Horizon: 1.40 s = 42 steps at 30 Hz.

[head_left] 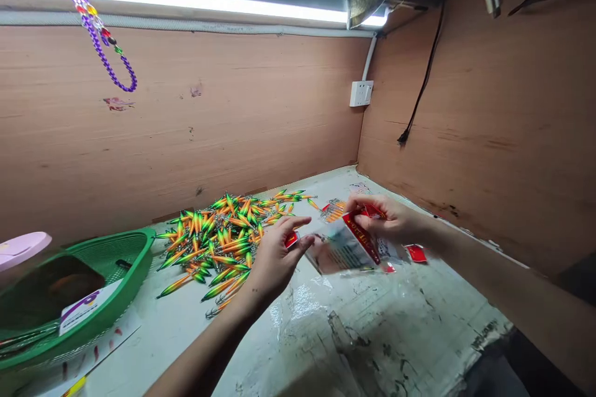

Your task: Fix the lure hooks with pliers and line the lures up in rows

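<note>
My right hand (pixel 379 218) pinches a clear plastic bag (pixel 342 251) by its red printed header; the bag hangs tilted to the left and is slightly blurred. To its left, my left hand (pixel 279 254) curls round a small red card (pixel 291 239) that shows between thumb and forefinger. The rest of that card is hidden by the hand. Beyond and left of my left hand lies a heap of green, yellow and orange squid jigs (pixel 223 229) with wire hook crowns. Behind my right hand, a few packed orange lures (pixel 333 211) lie on the table.
A green plastic basket (pixel 135 260) stands at left, with a pink lid-like object (pixel 23 249) above it. Another red-topped packet (pixel 416 253) lies right of the bag. Wooden panels close off the back and right. A beaded purple strap (pixel 105 53) and a cable (pixel 426 80) hang down.
</note>
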Available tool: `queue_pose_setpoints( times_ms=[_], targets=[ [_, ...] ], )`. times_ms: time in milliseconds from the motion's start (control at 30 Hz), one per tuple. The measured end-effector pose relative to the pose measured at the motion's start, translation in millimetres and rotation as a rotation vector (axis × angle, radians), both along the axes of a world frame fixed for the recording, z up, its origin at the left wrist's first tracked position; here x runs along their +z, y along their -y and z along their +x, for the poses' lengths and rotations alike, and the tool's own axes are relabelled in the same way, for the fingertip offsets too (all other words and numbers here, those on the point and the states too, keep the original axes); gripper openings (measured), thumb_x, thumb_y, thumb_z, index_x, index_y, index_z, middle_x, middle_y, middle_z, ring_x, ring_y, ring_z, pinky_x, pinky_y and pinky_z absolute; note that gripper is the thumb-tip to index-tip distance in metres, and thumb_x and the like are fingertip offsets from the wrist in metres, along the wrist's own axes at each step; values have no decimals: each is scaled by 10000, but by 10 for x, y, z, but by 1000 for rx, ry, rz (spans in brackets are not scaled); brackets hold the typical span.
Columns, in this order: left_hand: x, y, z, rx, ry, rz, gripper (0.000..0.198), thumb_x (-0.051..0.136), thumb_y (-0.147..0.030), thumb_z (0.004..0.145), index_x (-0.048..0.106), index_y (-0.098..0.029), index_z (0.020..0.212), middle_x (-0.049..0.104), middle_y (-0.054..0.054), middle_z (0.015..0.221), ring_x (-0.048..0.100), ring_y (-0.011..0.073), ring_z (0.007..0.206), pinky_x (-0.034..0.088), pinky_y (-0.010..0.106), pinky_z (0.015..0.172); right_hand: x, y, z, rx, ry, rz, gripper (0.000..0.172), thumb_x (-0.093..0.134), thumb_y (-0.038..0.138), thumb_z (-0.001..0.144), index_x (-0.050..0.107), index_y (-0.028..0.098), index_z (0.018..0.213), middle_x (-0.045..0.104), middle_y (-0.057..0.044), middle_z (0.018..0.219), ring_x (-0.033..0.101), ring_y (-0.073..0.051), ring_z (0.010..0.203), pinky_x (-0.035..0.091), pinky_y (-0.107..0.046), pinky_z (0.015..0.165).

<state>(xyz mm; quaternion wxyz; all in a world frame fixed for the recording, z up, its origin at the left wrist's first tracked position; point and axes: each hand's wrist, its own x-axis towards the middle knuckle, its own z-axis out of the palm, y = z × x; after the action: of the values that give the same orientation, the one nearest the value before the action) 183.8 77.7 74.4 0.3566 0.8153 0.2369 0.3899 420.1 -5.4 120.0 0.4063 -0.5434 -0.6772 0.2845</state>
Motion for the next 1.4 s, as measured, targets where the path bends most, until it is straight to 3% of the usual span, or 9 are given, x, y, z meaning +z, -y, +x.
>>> queue_pose_setpoints(
  times_ms=[133, 267, 467, 800, 1000, 1100, 1200, 1333, 1400],
  targets=[
    [9, 40, -47, -105, -131, -228, 206, 653, -283, 846, 719, -162, 998, 743, 85, 959, 690, 212, 924, 544, 344, 842, 27, 69, -121, 16, -171, -46, 243, 708, 428, 693, 624, 208, 753, 547, 25, 691, 481, -130, 641, 399, -239, 597],
    [40, 82, -78, -138, -114, -266, 197, 644, -341, 859, 730, -175, 919, 742, 66, 903, 672, 196, 854, 528, 324, 797, -14, 141, -178, 41, -311, -149, 399, 829, 446, 623, 534, 213, 756, 477, 65, 638, 416, -92, 552, 339, -204, 505],
    [102, 100, -151, -109, -15, -97, 193, 658, -353, 860, 739, -191, 925, 709, 71, 953, 636, 194, 876, 500, 313, 778, -101, 260, -199, 64, -449, -260, 493, 847, 527, 626, 512, 212, 803, 512, 50, 664, 461, -100, 562, 360, -203, 503],
    [154, 109, -223, -416, -188, -217, 119, 735, -258, 818, 714, -144, 848, 687, 25, 777, 573, 111, 676, 457, 223, 647, -141, 212, -198, 192, -450, -273, 499, 887, 482, 626, 519, 185, 783, 455, 84, 608, 369, -56, 528, 253, -180, 445],
    [158, 120, -218, -554, -294, 64, 128, 631, -147, 885, 700, -158, 777, 658, 19, 765, 566, 94, 666, 424, 184, 603, -154, 203, -231, 255, -441, -337, 482, 890, 457, 637, 538, 174, 804, 483, 76, 621, 400, -60, 543, 282, -189, 478],
    [147, 155, -269, -558, -349, 170, 196, 537, -21, 871, 659, -157, 800, 608, 13, 813, 520, 82, 659, 406, 171, 587, -173, 194, -197, 228, -461, -363, 476, 902, 428, 615, 539, 174, 788, 480, 80, 608, 407, -62, 539, 292, -190, 479],
    [114, 146, -380, -556, -313, 197, 199, 509, -10, 883, 616, -164, 818, 585, 11, 823, 505, 86, 671, 421, 174, 608, -188, 207, -114, 134, -517, -348, 469, 887, 426, 615, 515, 187, 771, 487, 78, 626, 441, -67, 547, 338, -195, 494],
    [72, 74, -521, -418, -121, 191, 140, 562, -239, 969, 573, -189, 839, 610, 37, 851, 580, 123, 760, 499, 212, 689, -181, 230, -65, 7, -561, -354, 387, 815, 427, 691, 517, 200, 788, 573, 27, 706, 581, -131, 610, 441, -258, 557],
    [66, 45, -547, -332, -24, 274, 213, 670, -386, 907, 578, -201, 961, 645, 84, 995, 633, 171, 928, 535, 269, 805, -175, 192, -104, -12, -544, -349, 342, 789, 422, 716, 526, 206, 746, 577, 11, 679, 577, -147, 581, 437, -284, 535]
  ],
)
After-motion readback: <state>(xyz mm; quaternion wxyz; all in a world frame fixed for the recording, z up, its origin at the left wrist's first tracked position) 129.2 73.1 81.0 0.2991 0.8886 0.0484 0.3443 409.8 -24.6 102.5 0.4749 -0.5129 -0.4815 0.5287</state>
